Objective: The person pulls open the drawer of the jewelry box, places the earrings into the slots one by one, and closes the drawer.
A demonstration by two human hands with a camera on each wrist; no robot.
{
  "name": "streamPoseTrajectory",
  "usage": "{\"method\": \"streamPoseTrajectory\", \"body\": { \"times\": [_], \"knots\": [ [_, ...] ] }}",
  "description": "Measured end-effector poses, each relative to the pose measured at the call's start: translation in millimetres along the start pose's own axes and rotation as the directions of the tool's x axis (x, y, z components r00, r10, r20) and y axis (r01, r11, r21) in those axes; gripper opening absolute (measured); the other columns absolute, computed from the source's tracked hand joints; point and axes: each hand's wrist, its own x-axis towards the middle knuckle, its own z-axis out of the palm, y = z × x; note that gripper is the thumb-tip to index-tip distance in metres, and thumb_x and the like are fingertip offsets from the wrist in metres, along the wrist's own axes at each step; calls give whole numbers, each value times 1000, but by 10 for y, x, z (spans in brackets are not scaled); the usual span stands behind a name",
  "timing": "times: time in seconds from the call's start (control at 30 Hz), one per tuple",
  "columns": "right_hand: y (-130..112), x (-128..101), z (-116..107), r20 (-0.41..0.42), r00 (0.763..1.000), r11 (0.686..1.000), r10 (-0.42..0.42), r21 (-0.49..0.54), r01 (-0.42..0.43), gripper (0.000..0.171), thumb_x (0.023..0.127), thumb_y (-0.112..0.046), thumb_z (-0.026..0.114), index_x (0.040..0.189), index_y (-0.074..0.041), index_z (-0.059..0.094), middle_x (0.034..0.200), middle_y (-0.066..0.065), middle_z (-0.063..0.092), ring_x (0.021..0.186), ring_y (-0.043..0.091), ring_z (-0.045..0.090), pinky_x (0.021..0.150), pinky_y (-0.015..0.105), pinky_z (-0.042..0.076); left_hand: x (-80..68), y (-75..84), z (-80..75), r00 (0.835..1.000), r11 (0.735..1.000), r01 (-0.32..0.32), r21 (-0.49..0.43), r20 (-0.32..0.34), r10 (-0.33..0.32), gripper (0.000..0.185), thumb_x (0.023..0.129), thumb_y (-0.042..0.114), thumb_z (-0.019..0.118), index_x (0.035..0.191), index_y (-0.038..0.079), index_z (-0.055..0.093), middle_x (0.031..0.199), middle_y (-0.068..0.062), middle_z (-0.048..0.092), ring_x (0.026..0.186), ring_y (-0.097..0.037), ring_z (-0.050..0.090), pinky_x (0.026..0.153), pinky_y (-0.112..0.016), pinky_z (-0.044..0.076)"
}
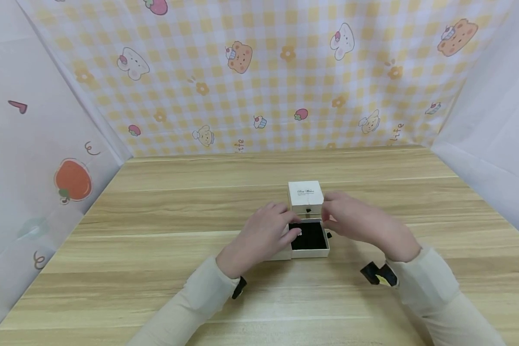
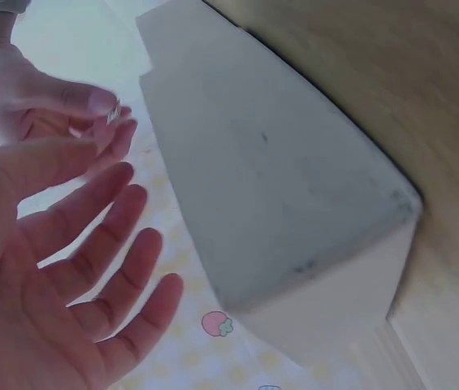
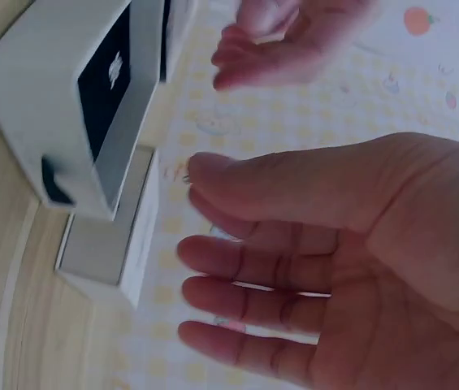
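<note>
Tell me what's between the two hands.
In the head view, the open drawer with its black lining lies between the left hand and right hand, in front of the white box.

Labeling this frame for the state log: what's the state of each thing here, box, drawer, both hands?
box sleeve: upright on the table, drawer out.
drawer: pulled out toward the person, black insert showing, something small and pale at its left edge.
left hand: fingers straight in the left wrist view, at the drawer's left side.
right hand: fingers relaxed, gripping nothing visible, beside the drawer's right edge.
</note>
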Motion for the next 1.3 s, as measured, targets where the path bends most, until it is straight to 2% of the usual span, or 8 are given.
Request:
{"method": "streamPoseTrajectory", "body": {
  "times": [0.13, 0.27, 0.4, 0.83, 1.03, 1.3],
  "knots": [
    [-95, 13, 7, -60, 997, 998, -58, -11, 57, 9, 83, -10, 68, 75, -10, 64, 83, -1, 52, 76, 13, 47, 66, 26, 44, 3, 22, -15, 999, 999, -17, -35, -48, 15, 17, 91, 28, 59, 101, 19, 70, 96, 5, 63, 93, -13, 56, 81, -28, 47],
    [-161, 30, 24, -122, 984, 991, -133, -25, 131, 7, 82, -7, 69, 76, -10, 65, 81, -3, 53, 77, 13, 49, 67, 25, 46, 3, 30, -10, 994, 999, -45, -28, -101, 42, 15, 91, 26, 60, 98, 18, 70, 94, 6, 62, 89, -13, 56, 78, -27, 48],
    [-196, 42, 52, -161, 973, 986, -167, -24, 165, 8, 81, -6, 69, 76, -11, 65, 80, -4, 53, 80, 13, 49, 69, 25, 46, 7, 30, 0, 990, 998, -64, -24, -124, 61, 15, 90, 27, 61, 97, 17, 70, 91, 6, 62, 84, -12, 55, 73, -24, 47],
    [-252, 89, 106, -183, 969, 986, -165, -62, 156, 9, 82, -12, 70, 75, -11, 65, 81, -4, 53, 76, 12, 45, 66, 23, 43, -1, 23, 3, 984, 997, -79, 4, -157, 79, 11, 88, 23, 64, 90, 14, 69, 84, 5, 60, 77, -11, 51, 67, -21, 43],
    [-252, 91, 117, -195, 965, 984, -174, -71, 163, 9, 82, -12, 70, 75, -12, 65, 81, -4, 54, 76, 11, 45, 65, 22, 42, -3, 26, -4, 986, 997, -76, 8, -149, 77, 10, 88, 23, 64, 87, 15, 68, 85, 5, 60, 77, -11, 51, 67, -21, 43],
    [-241, 76, 117, -215, 959, 982, -186, -66, 176, 8, 81, -12, 71, 75, -11, 65, 82, -3, 54, 76, 11, 45, 64, 21, 42, -1, 19, 1, 979, 996, -88, 0, -182, 87, 8, 87, 22, 64, 84, 16, 67, 83, 6, 61, 77, -11, 53, 66, -21, 44]
  ]
}}
